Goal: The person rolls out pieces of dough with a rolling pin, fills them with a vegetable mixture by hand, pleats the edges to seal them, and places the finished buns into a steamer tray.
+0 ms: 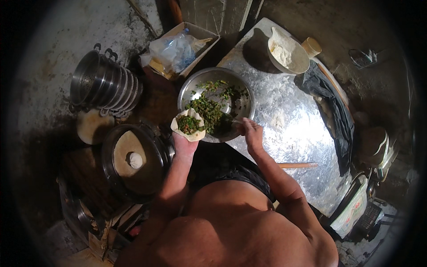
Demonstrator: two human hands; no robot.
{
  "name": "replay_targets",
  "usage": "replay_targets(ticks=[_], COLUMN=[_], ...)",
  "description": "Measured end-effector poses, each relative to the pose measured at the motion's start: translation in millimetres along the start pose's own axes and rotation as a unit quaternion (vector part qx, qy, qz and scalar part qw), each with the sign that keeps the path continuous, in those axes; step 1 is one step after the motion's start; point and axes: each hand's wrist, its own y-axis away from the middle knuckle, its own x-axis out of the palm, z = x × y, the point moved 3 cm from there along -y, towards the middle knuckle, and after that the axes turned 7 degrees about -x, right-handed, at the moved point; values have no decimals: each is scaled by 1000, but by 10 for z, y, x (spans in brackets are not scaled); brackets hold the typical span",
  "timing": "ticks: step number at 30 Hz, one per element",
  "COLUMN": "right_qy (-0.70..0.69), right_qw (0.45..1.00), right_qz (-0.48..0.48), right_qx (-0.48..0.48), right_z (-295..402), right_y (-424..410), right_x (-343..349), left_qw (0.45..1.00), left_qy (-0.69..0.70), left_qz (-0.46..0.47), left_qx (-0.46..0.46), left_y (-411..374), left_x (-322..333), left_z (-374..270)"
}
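On my left hand [185, 146] rests a round dough wrapper [196, 136], its edges curling up around a mound of chopped green filling [188, 124]. Right behind it stands a wide metal bowl [217, 70], with more chopped green filling [208, 111] spread over its bottom and side. At the bowl's near right rim, my right hand [252, 133] has its fingers closed on the handle of a utensil, whose far end is hard to make out in the filling. To the left, one pleated bun [135, 160] sits on a cloth liner [123, 150] inside a metal steamer pot [108, 173].
A floured metal-topped table [280, 100] holds a rolling pin [298, 165], a bowl of flour [297, 61] and a dark plastic sheet [342, 133] partly covering pale pieces. Stacked steamer tiers [103, 81] stand at the left. Behind the filling bowl, a box [200, 58] contains plastic bags.
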Motion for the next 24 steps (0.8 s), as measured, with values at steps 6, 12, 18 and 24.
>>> replay_targets(ticks=[6, 12, 18, 24], right_qy=[-145, -158, 361, 348], right_qw=[989, 987, 737, 711], right_qz=[-22, 1, 223, 213], right_qx=[14, -32, -526, -573], right_z=[359, 613, 422, 715], right_y=[112, 433, 759, 827], right_x=[-193, -76, 139, 226], left_qw=[998, 995, 991, 991], left_qy=[-48, -96, -78, -82], left_qz=[-40, -8, 22, -43], left_qx=[-15, -18, -108, -101], left_y=[37, -149, -255, -280], left_x=[198, 64, 272, 132], left_z=[95, 313, 495, 466])
